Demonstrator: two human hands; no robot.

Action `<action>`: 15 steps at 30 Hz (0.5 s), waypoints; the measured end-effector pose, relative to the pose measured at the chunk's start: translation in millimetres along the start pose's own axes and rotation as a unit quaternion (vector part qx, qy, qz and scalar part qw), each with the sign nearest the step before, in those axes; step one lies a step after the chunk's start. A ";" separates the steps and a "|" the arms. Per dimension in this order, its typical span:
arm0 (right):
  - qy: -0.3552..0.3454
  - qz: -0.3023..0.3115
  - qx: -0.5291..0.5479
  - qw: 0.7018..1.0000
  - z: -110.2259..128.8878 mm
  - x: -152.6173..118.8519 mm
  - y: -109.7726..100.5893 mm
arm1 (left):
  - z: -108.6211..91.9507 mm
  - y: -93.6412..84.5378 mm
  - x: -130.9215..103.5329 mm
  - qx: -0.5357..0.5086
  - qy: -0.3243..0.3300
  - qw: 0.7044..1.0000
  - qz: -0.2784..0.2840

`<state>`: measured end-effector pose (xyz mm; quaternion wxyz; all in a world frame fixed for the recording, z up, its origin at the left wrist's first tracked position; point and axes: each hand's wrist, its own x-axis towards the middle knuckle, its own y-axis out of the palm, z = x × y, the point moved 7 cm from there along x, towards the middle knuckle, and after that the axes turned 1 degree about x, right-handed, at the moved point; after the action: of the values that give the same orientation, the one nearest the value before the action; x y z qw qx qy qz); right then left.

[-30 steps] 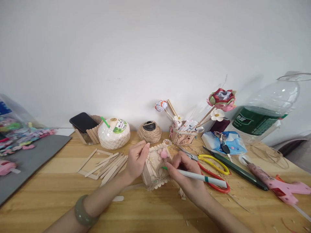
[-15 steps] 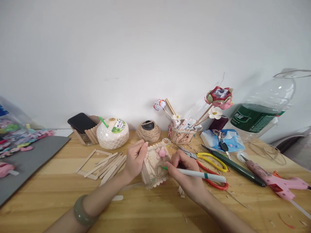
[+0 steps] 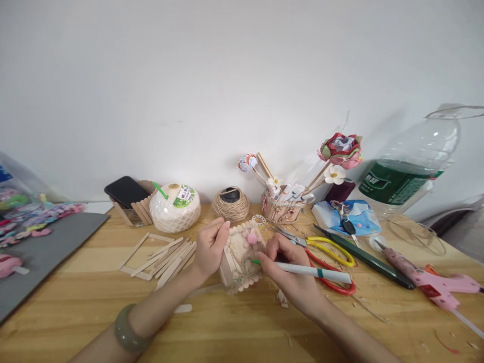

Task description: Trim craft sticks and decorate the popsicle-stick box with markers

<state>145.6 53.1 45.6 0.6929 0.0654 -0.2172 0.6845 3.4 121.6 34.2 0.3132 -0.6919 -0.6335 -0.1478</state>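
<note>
A small box made of popsicle sticks (image 3: 236, 262), with scalloped edges and a pink pom-pom flower (image 3: 251, 238) on its face, is tilted above the table. My left hand (image 3: 212, 248) grips its left side, thumb on top and fingers partly hidden. A white marker (image 3: 313, 271) with a green band lies in my right hand (image 3: 284, 264), pinched between thumb and fingers. Its green tip (image 3: 256, 261) is at the box face below the flower; I cannot tell whether it touches. Loose popsicle sticks (image 3: 176, 259) lie left of the box.
Behind stand a twine ball (image 3: 230, 205), a white coconut (image 3: 175, 207), a phone (image 3: 126, 190) in a stick holder and a decorated marker box (image 3: 283, 212). To the right lie scissors (image 3: 330, 252), a green cutter (image 3: 370, 259), a pink glue gun (image 3: 427, 277) and a large bottle (image 3: 397, 176).
Hardly anything differs. The box and marker tip have shifted very slightly, and both hands keep their holds.
</note>
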 end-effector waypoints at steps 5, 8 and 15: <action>0.010 -0.003 0.011 1.000 -4.3 -1.4 -0.3 | 0.0 -0.3 -0.8 0.003 -0.001 1.000 -0.001; 0.009 -0.001 0.007 1.000 -5.1 -1.1 0.3 | 0.1 -0.3 -0.6 0.003 -0.001 1.000 0.000; -0.004 0.003 -0.008 1.000 -2.3 -0.6 0.7 | 0.5 -0.6 0.3 0.003 -0.005 1.000 -0.004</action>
<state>145.5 53.5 43.2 0.6907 0.0619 -0.2260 0.6841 2.8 122.2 34.1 0.3118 -0.6893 -0.6380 -0.1436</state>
